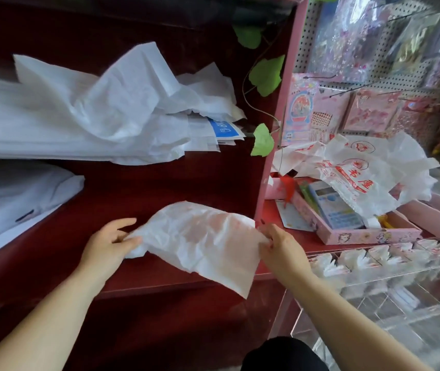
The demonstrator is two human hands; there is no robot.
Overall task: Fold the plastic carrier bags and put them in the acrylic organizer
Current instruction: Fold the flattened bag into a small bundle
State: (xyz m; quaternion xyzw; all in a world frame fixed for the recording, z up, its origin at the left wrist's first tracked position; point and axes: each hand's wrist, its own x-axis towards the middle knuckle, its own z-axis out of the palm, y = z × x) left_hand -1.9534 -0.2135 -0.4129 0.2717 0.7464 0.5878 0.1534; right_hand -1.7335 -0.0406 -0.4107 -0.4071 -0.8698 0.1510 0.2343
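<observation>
— Where is the bag?

— I've got the bag (200, 242) in the air, stretched between both hands in front of the red shelf (160, 183). It is flattened but crumpled, faint red print shows through, and one corner hangs down toward me.

— And the fingers?

— My left hand (106, 245) pinches the left edge, fingers (130, 241) clamped on the plastic. My right hand (280, 247) pinches the right edge the same way.

— The organizer?

— Low on my right, just beside the right wrist. The organizer (374, 279) is clear, and its far row of compartments holds folded bags (358, 259). The nearer compartments are too blurred to tell.

— What else is around?

— Beyond it, on the tabletop (271, 212), a pink tray (368, 234) holds a calculator (334, 207), with loose bags (360, 170) heaped partly over it. White sheets (93, 116) are piled on the upper shelf. Green leaves (267, 73) hang along the pink post, and a pegboard (390, 76) with packets stands behind.
</observation>
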